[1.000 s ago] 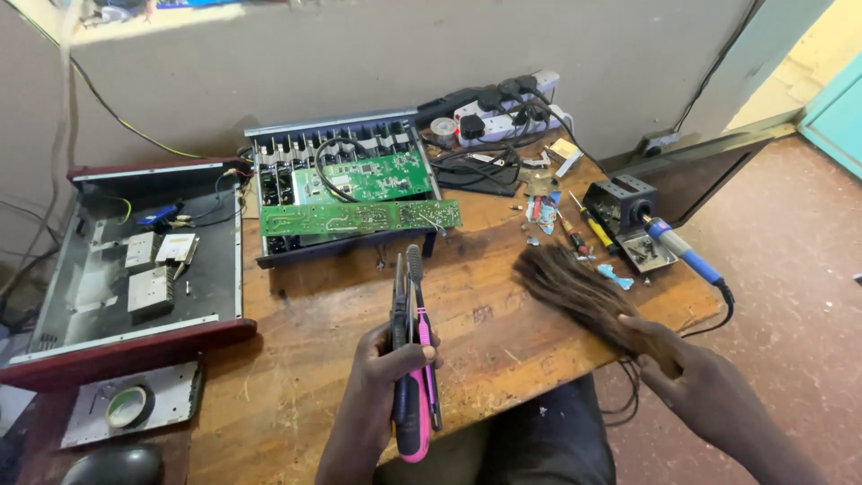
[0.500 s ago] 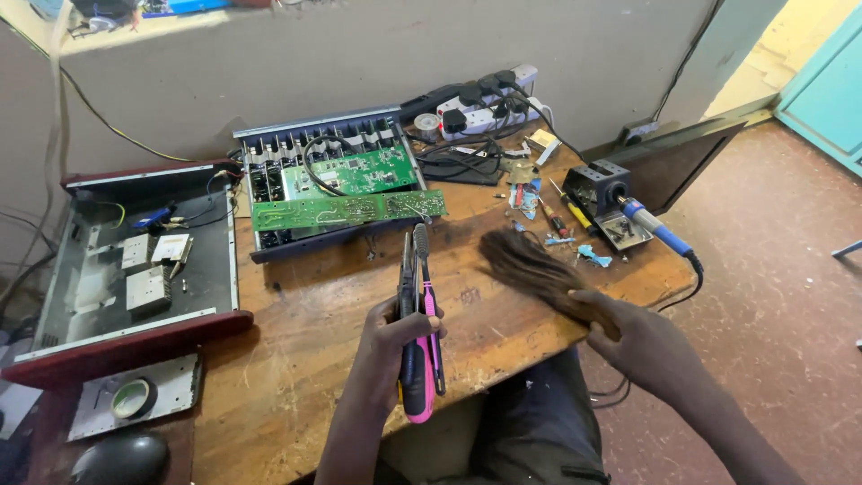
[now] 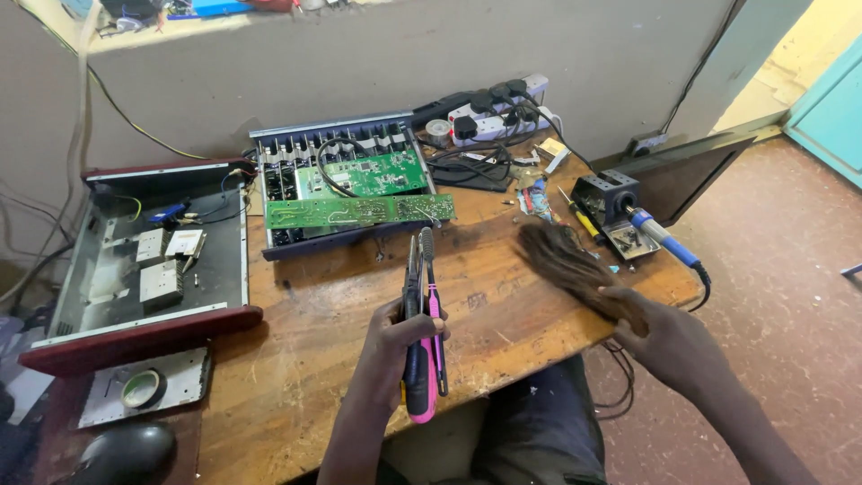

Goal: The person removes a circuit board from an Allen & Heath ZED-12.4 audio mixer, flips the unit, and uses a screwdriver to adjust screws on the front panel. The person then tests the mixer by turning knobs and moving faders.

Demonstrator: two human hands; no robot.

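An open metal chassis (image 3: 148, 260) with a dark red front edge sat at the left end of the wooden workbench (image 3: 503, 314); inside it lay 2 pale boxy parts (image 3: 157, 265) and some loose coloured wires. Beside it stood a second open unit (image 3: 346, 184), holding a row of dark components along its back and a green circuit board (image 3: 377, 172), with a long green board (image 3: 359, 211) propped across its front edge. Behind this unit, against the wall, a power strip (image 3: 489, 112) carried several black plugs, and a tangle of black cable lay just in front of it. To the right stood a black soldering stand (image 3: 611, 202) with a blue-handled soldering iron (image 3: 664, 238) resting at it, and small tools and scraps lay scattered between stand and cable. Below the chassis a flat grey plate (image 3: 144, 395) held a roll of tape (image 3: 142, 389), and a dark rounded object (image 3: 126, 454) lay at the bottom left corner.

The left hand (image 3: 395, 346) was raised over the bench's near edge, fingers clamped around 2 hand tools (image 3: 422, 323) held upright together, 1 with a pink handle and 1 with a dark one, their tips pointing toward the long board. The right hand (image 3: 664, 337) reached out to the bench's right side, fingers closed on the handle of a dark-bristled brush (image 3: 561, 260), whose bristles lay against the wood near the soldering stand
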